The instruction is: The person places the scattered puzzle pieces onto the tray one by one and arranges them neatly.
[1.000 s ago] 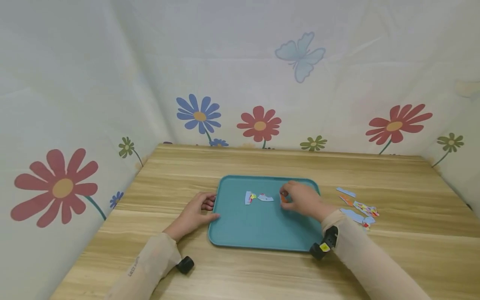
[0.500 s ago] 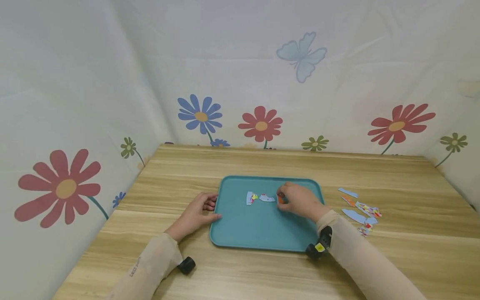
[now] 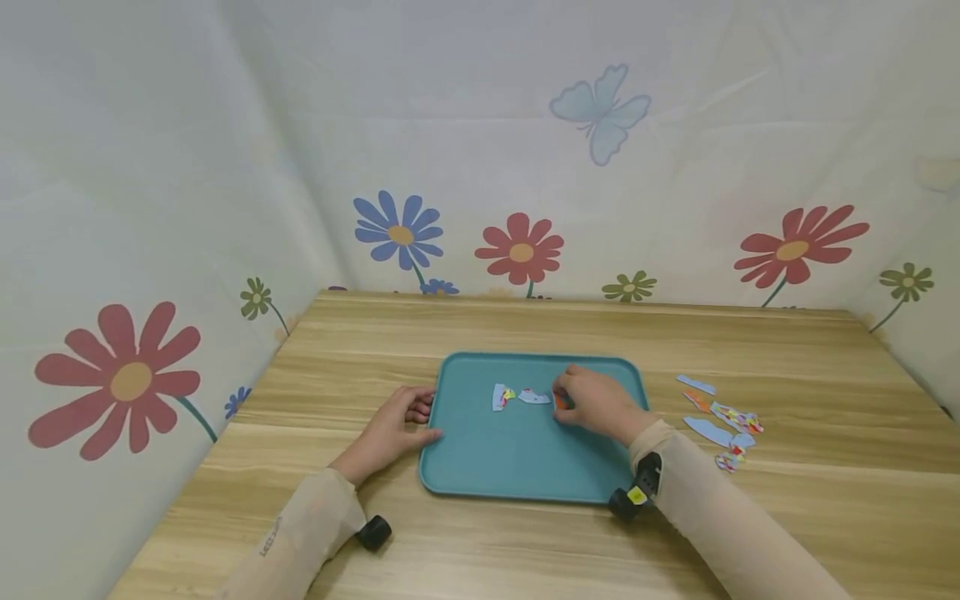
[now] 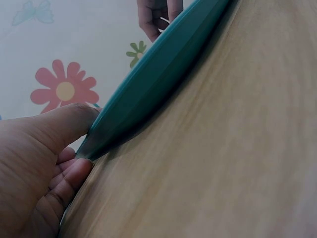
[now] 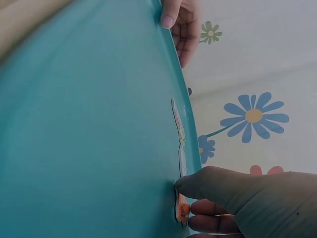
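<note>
On the teal tray, my right hand pinches an orange puzzle piece between thumb and fingers, partly covering it. Immediately left of that piece lies a pale blue piece; whether their edges touch I cannot tell. Further left is another blue piece with a yellow and red print, close against the blue one. My left hand holds the tray's left rim, thumb over the edge and curled fingers outside it, as the left wrist view shows.
Right of the tray, several loose pieces lie on the wooden table: a narrow blue strip, an orange one, a larger blue one and multicoloured ones. A flower-printed curtain stands behind the table.
My right hand has slid a little left with the orange piece, nearer the pale blue one, and now stays almost still. My left hand keeps its hold on the rim.
</note>
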Demonstrator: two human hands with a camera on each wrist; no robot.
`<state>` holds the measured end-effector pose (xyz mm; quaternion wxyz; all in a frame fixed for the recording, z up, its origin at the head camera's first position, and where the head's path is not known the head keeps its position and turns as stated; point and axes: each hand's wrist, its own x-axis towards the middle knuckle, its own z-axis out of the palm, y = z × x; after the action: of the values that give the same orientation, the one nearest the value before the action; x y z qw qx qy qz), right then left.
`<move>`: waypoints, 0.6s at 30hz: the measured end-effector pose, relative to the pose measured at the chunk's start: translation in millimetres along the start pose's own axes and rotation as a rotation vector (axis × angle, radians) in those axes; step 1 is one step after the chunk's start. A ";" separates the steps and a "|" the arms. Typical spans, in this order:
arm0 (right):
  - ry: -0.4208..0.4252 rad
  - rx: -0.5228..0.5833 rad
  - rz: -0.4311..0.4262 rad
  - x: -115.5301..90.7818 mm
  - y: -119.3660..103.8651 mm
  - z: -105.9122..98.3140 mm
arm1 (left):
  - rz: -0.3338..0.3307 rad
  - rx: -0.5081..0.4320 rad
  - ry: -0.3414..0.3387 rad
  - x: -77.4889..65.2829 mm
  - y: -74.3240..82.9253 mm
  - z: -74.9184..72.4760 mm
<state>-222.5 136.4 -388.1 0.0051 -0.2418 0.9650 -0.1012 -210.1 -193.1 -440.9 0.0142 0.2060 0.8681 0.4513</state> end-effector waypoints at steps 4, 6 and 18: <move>0.000 -0.004 -0.003 -0.1 0.4 1.3 | 0.002 -0.004 0.005 0.6 -0.4 -0.1; -0.001 -0.005 -0.006 -0.4 0.7 1.5 | 0.006 -0.009 0.003 0.5 -1.2 0.5; 0.085 -0.038 -0.042 -8.5 1.1 -11.0 | -0.003 0.008 0.002 1.2 -1.2 0.6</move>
<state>-216.1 143.5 -378.0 -0.0426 -0.2576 0.9608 -0.0933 -211.5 -192.8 -442.0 0.0132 0.2044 0.8702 0.4481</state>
